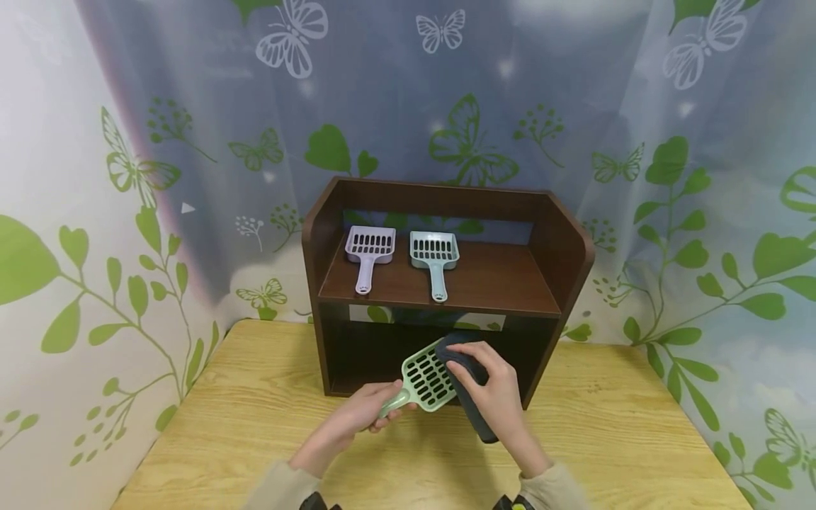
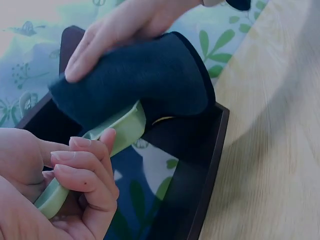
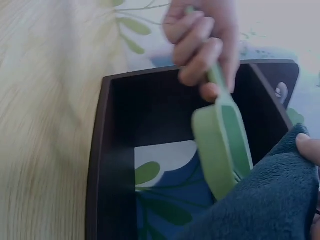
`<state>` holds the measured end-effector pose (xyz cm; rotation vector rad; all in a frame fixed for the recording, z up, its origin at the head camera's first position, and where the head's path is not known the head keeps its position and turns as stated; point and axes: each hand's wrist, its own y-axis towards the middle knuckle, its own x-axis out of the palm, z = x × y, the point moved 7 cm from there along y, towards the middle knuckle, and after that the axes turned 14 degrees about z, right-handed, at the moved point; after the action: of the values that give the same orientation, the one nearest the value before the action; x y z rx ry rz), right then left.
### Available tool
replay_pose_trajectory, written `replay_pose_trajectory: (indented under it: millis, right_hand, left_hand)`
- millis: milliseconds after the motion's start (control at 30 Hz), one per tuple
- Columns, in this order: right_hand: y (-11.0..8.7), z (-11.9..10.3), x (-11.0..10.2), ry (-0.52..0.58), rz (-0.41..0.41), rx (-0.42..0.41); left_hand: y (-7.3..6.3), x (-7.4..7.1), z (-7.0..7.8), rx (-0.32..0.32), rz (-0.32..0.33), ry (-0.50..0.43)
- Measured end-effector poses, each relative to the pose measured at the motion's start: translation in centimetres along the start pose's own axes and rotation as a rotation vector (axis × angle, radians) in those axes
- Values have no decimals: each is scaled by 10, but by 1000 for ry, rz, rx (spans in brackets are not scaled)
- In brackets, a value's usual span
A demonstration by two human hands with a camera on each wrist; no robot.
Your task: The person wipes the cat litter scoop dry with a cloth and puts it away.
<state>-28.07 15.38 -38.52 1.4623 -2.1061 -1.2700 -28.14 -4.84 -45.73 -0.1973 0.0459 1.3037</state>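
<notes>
A green slotted litter scoop (image 1: pixel 430 377) is held up in front of the shelf, its handle gripped by my left hand (image 1: pixel 365 411). In the left wrist view the fingers (image 2: pixel 82 160) curl round that handle. My right hand (image 1: pixel 492 388) pinches a dark blue cloth (image 1: pixel 470 404) against the scoop's far right edge, thumb and fingers bent over it. The cloth (image 3: pixel 270 192) covers part of the scoop's head in the right wrist view and hangs down beside it. Only the edge of the right hand (image 3: pixel 310 149) shows there.
A dark brown two-tier shelf (image 1: pixel 510 276) stands on the wood-grain table (image 1: pixel 236 425) behind the hands. On its upper board lie a lilac litter scoop (image 1: pixel 366 265) and a pale blue one (image 1: pixel 437 273). A leaf-and-butterfly patterned curtain (image 1: pixel 395 92) hangs behind.
</notes>
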Motion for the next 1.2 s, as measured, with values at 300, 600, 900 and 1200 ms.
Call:
replay_pose_trajectory:
  millis: [300, 600, 900, 1200]
  right_hand:
    - [-16, -12, 21, -311, -36, -252]
    - [-23, -17, 26, -444, 45, -320]
    - [-15, 0, 8, -542, 146, -346]
    - [-12, -2, 10, -538, 80, -415]
  left_hand:
    - [0, 17, 9, -1, -34, 2]
    - [-1, 31, 9, -36, -111, -50]
    - [-3, 33, 7, -37, -99, -53]
    - [-4, 33, 9, -10, -82, -49]
